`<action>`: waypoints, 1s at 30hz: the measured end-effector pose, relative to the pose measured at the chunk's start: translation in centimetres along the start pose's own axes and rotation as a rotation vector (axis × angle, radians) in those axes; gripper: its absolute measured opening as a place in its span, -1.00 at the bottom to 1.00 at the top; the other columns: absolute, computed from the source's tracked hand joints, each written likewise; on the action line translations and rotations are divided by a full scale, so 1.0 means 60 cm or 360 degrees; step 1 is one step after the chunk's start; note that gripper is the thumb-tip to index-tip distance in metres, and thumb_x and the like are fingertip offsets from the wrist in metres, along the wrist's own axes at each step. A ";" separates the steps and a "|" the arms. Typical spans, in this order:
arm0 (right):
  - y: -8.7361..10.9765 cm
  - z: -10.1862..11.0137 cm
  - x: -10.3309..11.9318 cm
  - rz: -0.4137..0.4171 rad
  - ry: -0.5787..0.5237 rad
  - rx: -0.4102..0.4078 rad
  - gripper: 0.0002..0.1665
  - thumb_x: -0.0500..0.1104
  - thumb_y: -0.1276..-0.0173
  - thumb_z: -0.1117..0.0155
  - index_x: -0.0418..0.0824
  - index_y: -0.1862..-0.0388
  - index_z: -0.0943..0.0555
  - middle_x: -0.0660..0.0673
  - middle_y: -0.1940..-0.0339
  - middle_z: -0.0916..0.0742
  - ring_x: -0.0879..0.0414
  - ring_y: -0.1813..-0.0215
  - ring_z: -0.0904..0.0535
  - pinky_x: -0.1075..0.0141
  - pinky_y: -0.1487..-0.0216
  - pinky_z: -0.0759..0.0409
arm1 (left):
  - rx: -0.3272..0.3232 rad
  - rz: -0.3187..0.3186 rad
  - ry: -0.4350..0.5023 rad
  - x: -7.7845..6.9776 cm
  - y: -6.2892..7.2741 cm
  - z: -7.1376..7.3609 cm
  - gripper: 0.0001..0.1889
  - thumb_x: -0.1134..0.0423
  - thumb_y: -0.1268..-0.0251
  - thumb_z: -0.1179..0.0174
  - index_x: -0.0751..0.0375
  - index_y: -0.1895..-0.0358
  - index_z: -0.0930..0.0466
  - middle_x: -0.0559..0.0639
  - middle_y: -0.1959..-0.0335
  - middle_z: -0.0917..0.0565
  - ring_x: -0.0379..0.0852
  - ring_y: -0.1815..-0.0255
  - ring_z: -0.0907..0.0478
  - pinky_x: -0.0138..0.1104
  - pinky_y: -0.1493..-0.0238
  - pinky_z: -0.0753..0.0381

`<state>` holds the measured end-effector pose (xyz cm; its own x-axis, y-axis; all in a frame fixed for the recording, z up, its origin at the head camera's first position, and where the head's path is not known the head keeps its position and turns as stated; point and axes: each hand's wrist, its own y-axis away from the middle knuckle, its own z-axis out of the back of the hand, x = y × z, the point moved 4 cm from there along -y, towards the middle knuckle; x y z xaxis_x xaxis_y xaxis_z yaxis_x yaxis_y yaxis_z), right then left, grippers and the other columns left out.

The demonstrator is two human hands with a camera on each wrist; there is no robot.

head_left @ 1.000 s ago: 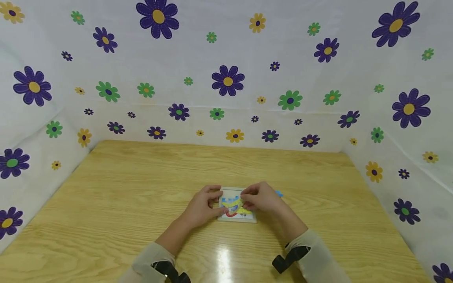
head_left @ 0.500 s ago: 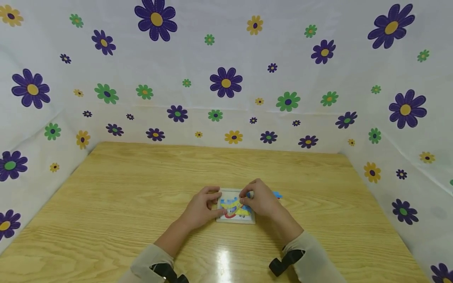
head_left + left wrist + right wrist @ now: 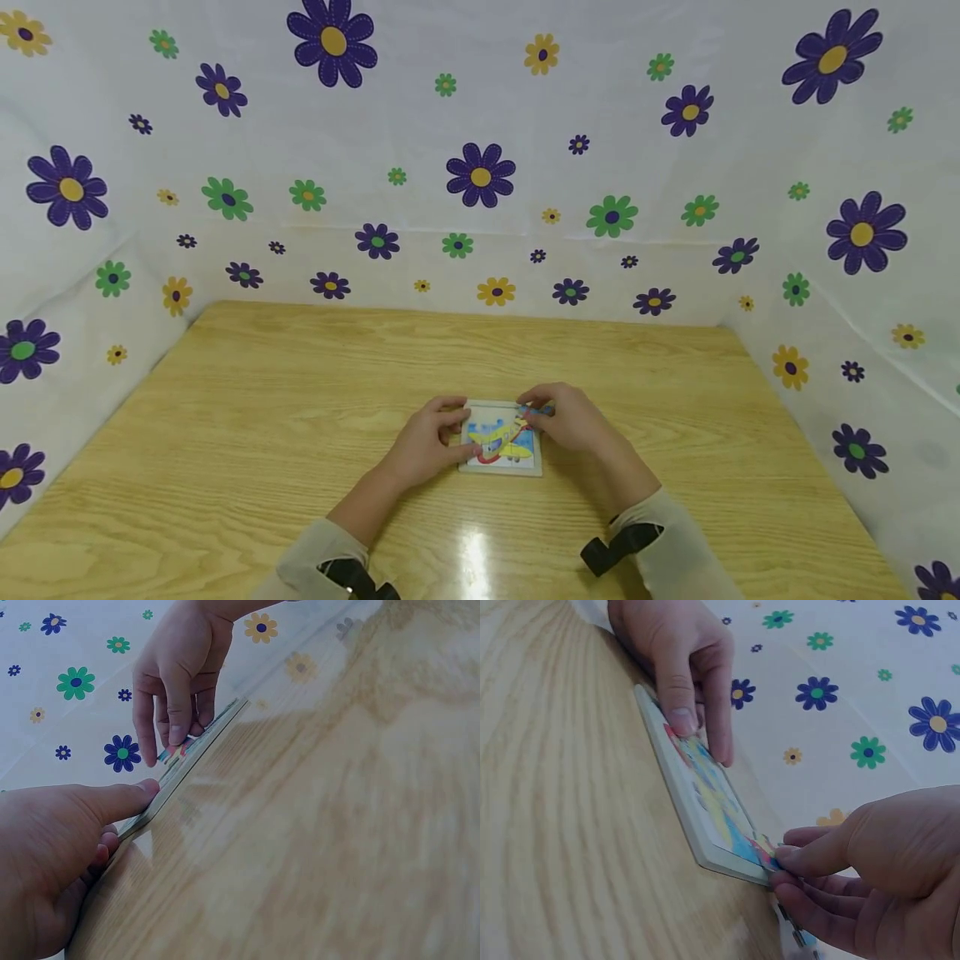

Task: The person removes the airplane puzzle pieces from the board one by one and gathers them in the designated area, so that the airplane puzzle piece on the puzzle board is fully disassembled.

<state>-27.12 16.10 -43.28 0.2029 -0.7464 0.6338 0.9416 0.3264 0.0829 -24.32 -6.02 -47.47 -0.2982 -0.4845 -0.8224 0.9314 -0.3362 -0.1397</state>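
Observation:
A small framed jigsaw puzzle (image 3: 501, 469) lies on the table, its picture a yellow aeroplane with a red part on blue. My left hand (image 3: 431, 442) grips its left side, thumb over the near edge and fingers at the far corner. At the upper right of the frame, my right hand (image 3: 573, 419) pinches a puzzle piece (image 3: 763, 851) coloured blue, red and yellow between thumb and fingers. That piece is over or against the frame's right edge; whether it is seated cannot be told. Under the right hand, another puzzle piece (image 3: 799, 936) shows blurred and partly hidden.
The wood-grain table (image 3: 300, 375) stretches out around the puzzle. A white cloth (image 3: 390, 125) printed with flowers walls off the back and both sides. Each sleeved wrist carries a black camera mount (image 3: 622, 547).
My right hand has shifted right, from over the picture to the frame's upper right edge, uncovering the plane's upper part. The blue piece seen beyond it is now hidden there. My left hand stays put.

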 end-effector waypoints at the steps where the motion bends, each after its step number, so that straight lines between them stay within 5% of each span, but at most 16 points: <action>1: 0.000 0.003 -0.004 -0.0003 -0.0034 0.0018 -0.74 -0.25 -0.41 -0.31 -0.16 -0.05 -0.72 -0.12 0.12 -0.72 0.09 0.23 -0.55 0.29 0.21 -0.57 | 0.0001 0.0000 0.0001 0.000 0.000 0.000 -0.38 0.19 -0.12 -0.50 0.42 -0.23 -0.57 0.09 -0.36 -0.47 -0.20 0.16 -0.45 -0.48 0.28 -0.46; 9: 0.009 0.028 -0.031 -0.0026 -0.0383 0.0183 -0.73 -0.27 -0.33 -0.39 -0.27 0.00 -0.70 -0.16 0.16 -0.70 0.06 0.13 -0.59 0.27 0.07 -0.62 | 0.0009 0.0010 -0.0003 -0.001 0.005 -0.002 -0.37 0.17 -0.10 -0.51 0.43 -0.22 -0.58 0.11 -0.34 -0.48 -0.19 0.17 -0.46 -0.48 0.28 -0.46; 14: 0.011 0.043 -0.046 -0.0147 -0.0642 0.0253 -0.69 -0.29 -0.34 -0.38 -0.37 -0.03 -0.64 -0.25 0.15 -0.67 0.05 0.27 -0.70 0.21 0.16 -0.73 | 0.0005 0.0005 -0.0011 -0.002 0.003 -0.001 -0.37 0.17 -0.11 -0.50 0.43 -0.23 -0.57 0.11 -0.35 -0.47 -0.20 0.16 -0.45 -0.48 0.27 -0.47; 30: 0.018 0.075 -0.076 -0.0275 -0.0660 0.0263 -0.60 -0.26 -0.34 -0.39 -0.44 -0.07 -0.56 -0.27 0.15 -0.70 0.03 0.22 -0.73 0.18 0.11 -0.73 | 0.0019 -0.0007 0.0015 0.003 0.002 -0.002 -0.37 0.14 -0.14 -0.49 0.40 -0.25 -0.57 0.09 -0.36 -0.46 -0.20 0.20 -0.44 -0.47 0.29 -0.45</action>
<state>-28.25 22.49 -42.61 -0.1087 -0.5144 0.8506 0.8899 0.3310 0.3140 -24.25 -6.04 -47.68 -0.3001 -0.4753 -0.8271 0.9276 -0.3478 -0.1367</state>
